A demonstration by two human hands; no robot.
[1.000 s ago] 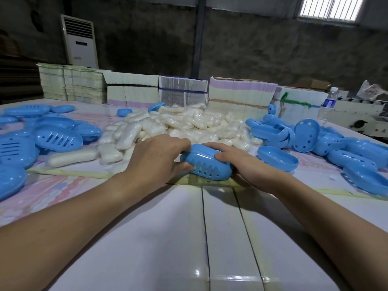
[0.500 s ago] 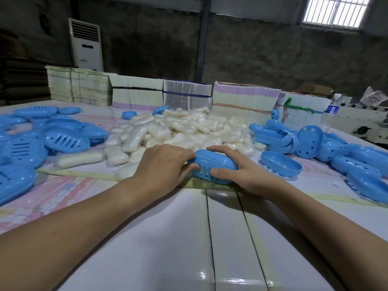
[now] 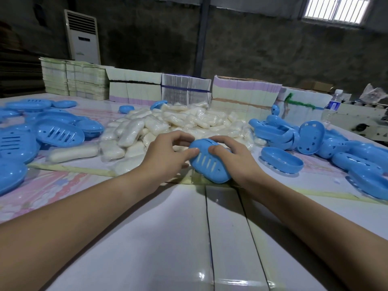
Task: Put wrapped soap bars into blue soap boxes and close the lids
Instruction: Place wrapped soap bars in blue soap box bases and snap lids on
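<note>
Two bare forearms, no sleeves in view — left hand point(image 3: 168, 156), right hand point(image 3: 237, 160), short unpainted nails

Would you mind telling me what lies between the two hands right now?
In the head view, the closed blue soap box sits between the left hand and right hand, both gripping it.

place: packing workshop | cues: stacked flat cartons point(image 3: 243, 93), heaped wrapped soap bars point(image 3: 189, 120), bare concrete wall point(image 3: 262, 51)

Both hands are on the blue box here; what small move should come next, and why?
Probably press the two halves fully together. Left hand and right hand grip the blue soap box, tilted on the table; white soap shows through its slots, and a seam line remains along the top edge.
</note>
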